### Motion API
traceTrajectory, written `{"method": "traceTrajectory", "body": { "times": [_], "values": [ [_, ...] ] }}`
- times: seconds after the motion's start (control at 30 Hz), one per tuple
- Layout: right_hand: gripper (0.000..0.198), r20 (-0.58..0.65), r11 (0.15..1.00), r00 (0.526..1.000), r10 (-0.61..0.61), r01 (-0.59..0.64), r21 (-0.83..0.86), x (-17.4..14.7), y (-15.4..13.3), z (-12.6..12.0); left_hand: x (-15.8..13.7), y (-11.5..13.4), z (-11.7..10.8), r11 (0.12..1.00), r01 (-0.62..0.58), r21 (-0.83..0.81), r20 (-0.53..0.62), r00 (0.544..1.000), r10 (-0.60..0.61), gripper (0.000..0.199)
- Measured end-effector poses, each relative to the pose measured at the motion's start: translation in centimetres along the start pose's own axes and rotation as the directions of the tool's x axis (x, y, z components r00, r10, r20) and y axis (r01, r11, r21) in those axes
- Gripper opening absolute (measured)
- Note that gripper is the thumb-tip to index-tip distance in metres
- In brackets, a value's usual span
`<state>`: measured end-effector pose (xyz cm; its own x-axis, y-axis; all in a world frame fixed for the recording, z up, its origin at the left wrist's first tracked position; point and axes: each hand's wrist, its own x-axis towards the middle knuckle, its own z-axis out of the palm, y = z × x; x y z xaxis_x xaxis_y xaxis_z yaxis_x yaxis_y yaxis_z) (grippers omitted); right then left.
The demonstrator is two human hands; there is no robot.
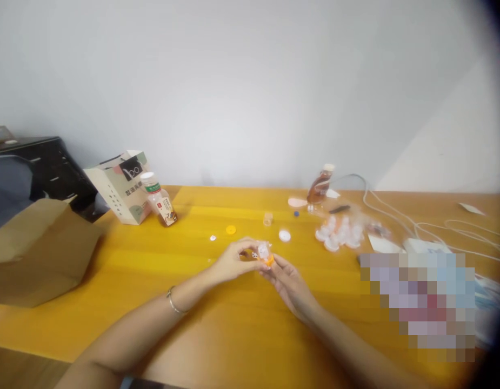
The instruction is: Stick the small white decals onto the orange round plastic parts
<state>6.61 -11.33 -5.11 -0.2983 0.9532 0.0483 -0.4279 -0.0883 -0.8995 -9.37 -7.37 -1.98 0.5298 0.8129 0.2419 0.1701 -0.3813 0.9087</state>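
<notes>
Both my hands meet over the middle of the table around a small clear plastic piece with an orange base [265,253]. My left hand [233,260] comes from the left, its thumb and index finger curved round the piece's left side. A tiny white spoked wheel [254,255] shows in the gap between those fingers; whether it is attached is unclear. The fingers of my right hand [292,283] are closed on the orange base from the right. Beyond the hands lie a yellow disc [231,229], a white disc [284,235], a small white part [212,237] and a clear cup-like piece [268,219].
At the left stand a printed paper bag [126,189], a tilted bottle [159,200] and a brown paper bag [42,251]. On the right are a dark drink bottle [320,186], a blue cap [296,214], a cluster of white round pieces [339,233] and white cables [390,208].
</notes>
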Motion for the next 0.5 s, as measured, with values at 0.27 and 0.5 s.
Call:
{"method": "traceTrajectory", "body": {
  "times": [0.27,0.5],
  "values": [
    [0.028,-0.085,0.987,0.996,-0.036,0.049,0.152,-0.1,0.6,-0.1,-0.4,0.1,1.3,0.997,0.016,-0.077,-0.044,0.999,-0.020,0.033],
    [0.019,0.055,0.874,0.981,0.185,-0.190,0.446,-0.1,0.4,0.1,-0.6,0.0,1.4,0.965,0.046,-0.256,0.073,0.997,-0.028,0.034]
  ]
}}
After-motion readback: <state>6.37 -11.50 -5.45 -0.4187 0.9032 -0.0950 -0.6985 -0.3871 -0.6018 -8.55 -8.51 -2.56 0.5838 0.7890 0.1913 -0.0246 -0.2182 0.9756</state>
